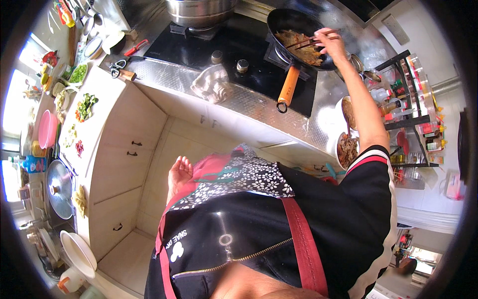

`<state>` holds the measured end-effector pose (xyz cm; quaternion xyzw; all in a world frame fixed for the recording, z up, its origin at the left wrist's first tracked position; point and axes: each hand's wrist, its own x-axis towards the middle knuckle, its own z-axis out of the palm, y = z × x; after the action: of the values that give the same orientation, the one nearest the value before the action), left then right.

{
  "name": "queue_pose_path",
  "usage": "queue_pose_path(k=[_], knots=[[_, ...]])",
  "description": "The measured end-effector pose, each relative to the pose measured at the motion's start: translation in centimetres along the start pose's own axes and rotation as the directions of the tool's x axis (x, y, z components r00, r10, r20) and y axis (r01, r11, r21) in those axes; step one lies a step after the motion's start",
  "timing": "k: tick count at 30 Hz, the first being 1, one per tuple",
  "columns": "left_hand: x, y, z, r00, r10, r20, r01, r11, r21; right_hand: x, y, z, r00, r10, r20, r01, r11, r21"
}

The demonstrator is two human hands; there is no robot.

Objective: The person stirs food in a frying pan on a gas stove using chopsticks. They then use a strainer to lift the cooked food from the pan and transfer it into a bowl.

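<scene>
My right hand grips a pair of dark chopsticks, their tips in the food inside a black wok. Brownish shredded food with orange bits lies in the wok. The wok sits on the right burner of a black glass gas hob, its wooden handle pointing toward me. My left hand hangs beside my flowered apron, palm up, fingers loosely curled, holding nothing.
A steel steamer pot occupies the left burner. A crumpled cloth lies at the hob's front edge. Scissors and a wooden-handled knife are left of it. A bowl of cooked meat and a bottle rack stand right. Chopped vegetables lie on the left counter.
</scene>
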<state>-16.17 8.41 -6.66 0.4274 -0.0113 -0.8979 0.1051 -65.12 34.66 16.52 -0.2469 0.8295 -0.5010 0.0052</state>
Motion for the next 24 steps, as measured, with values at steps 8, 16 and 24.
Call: queue_pose_path(k=[8,16,24], knots=[[0.9,0.0,-0.3,0.998,-0.036,0.057,0.035,0.999,0.012,-0.2,0.9,3.2,0.984,-0.097,-0.147,0.082,0.991,-0.103],[-0.4,-0.1,-0.3,0.999,0.028,-0.030,-0.027,1.000,0.008,0.6,0.4,-1.0,0.980,-0.020,-0.198,0.035,0.996,0.076],[0.5,0.2,-0.3,1.000,-0.006,-0.011,0.006,0.999,0.038,0.3,0.7,0.8,0.997,0.050,-0.052,-0.052,0.997,-0.049]])
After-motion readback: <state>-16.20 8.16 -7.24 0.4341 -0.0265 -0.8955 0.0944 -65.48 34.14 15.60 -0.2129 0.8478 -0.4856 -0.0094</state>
